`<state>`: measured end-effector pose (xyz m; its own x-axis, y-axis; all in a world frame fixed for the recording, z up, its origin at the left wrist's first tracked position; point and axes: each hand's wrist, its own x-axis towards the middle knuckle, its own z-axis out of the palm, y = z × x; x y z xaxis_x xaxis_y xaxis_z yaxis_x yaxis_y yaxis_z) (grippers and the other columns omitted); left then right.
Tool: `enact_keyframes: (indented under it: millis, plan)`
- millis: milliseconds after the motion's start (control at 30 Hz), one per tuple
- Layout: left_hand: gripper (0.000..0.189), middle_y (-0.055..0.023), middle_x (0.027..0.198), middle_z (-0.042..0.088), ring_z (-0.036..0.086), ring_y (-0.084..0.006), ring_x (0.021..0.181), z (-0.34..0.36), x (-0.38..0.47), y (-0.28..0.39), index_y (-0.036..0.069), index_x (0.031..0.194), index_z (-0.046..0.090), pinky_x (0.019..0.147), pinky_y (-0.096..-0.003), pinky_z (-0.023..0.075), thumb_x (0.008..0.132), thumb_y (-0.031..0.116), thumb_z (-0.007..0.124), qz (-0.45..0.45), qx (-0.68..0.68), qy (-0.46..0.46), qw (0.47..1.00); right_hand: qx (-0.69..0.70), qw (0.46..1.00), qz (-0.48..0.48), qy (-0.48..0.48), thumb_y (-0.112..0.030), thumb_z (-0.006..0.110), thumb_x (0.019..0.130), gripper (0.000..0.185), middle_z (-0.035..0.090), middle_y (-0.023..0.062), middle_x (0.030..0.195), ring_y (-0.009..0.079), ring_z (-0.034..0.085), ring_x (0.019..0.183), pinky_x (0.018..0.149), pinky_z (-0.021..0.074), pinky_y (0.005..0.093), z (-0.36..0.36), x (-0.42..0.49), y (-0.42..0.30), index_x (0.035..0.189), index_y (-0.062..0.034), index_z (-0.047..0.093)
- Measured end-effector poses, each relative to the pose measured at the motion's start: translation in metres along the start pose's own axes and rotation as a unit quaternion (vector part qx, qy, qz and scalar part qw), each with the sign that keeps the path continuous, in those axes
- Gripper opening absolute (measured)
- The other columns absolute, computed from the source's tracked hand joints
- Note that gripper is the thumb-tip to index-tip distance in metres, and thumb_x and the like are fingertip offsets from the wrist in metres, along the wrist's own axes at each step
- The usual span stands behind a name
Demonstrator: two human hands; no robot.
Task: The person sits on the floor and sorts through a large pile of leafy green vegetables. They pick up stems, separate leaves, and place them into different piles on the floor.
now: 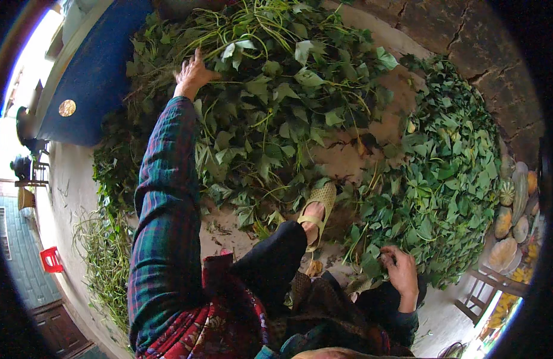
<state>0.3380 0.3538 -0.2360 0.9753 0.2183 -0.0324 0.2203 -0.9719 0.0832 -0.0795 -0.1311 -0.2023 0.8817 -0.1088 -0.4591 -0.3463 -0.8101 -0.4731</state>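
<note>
My left hand (193,76) reaches out to the far left edge of a large heap of leafy green vines (267,116). Its fingers are spread and nothing shows in them; the long pale stems (240,27) lie just beyond the fingertips. Low on the right is my right hand (399,273), its fingers curled beside a green leaf (371,264). Whether it grips that leaf or only touches it, I cannot tell. A broad pile of loose green leaves (447,179) spreads beyond this hand.
My foot in a yellow perforated shoe (323,211) stands between the heaps. Bare stems (106,264) lie at left, near a red plastic stool (51,259). A blue panel (97,76) borders the vines. Pumpkins and other gourds (512,211) and a wooden stool (478,296) are at right.
</note>
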Motion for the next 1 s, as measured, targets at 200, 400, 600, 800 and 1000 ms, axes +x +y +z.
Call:
enact_keyframes:
  millis: [200,400,600,800,1000]
  plan:
    - [0.055,-0.0188,0.099,0.06,0.055,-0.0368,0.099,0.048,-0.026,-0.029,0.005,0.112,0.051,0.09,-0.055,0.0343,0.077,0.046,0.064,0.078,0.046,-0.032,0.995,0.024,0.999,-0.017,-0.022,-0.013,0.058,0.082,0.017,0.066,0.0125,0.09,0.0312,0.062,0.082,0.072,0.0474,0.0382,0.003,0.006,-0.006,0.098,-0.0074,0.062]
    - [0.027,-0.0166,0.07,0.06,0.059,-0.0366,0.068,0.109,-0.181,-0.055,0.004,0.095,0.055,0.056,-0.0465,0.0437,0.079,0.025,0.06,0.172,-0.029,0.077,0.982,0.025,0.999,-0.024,-0.026,-0.016,0.058,0.083,0.02,0.066,0.0128,0.089,0.0303,0.063,0.082,0.072,0.0472,0.0381,0.002,-0.003,-0.007,0.099,-0.0064,0.062]
    - [0.018,-0.017,0.06,0.057,0.057,-0.0378,0.059,0.067,-0.27,-0.013,0.005,0.085,0.051,0.053,-0.0479,0.0418,0.085,0.022,0.055,0.163,-0.113,0.066,0.978,0.025,0.999,-0.025,0.013,-0.019,0.058,0.083,0.022,0.066,0.0138,0.09,0.0308,0.062,0.084,0.074,0.0471,0.0381,-0.001,-0.037,-0.008,0.101,-0.0073,0.062]
    - [0.013,-0.0163,0.06,0.055,0.056,-0.0376,0.059,0.052,-0.347,-0.005,0.006,0.082,0.05,0.052,-0.0474,0.0411,0.077,0.016,0.058,0.178,-0.138,0.034,0.974,0.018,0.998,-0.02,0.056,-0.022,0.059,0.084,0.021,0.066,0.0127,0.09,0.0307,0.062,0.085,0.074,0.0468,0.0378,-0.009,-0.075,0.008,0.1,-0.009,0.062]
    - [0.012,-0.0159,0.058,0.055,0.057,-0.0366,0.058,0.043,-0.405,-0.006,0.005,0.076,0.049,0.053,-0.0466,0.0414,0.076,0.014,0.057,0.175,-0.141,0.049,0.973,-0.001,0.985,-0.097,0.145,-0.017,0.06,0.083,0.017,0.067,0.0117,0.088,0.0303,0.063,0.083,0.073,0.0475,0.0383,-0.009,-0.096,0.042,0.099,-0.01,0.063]
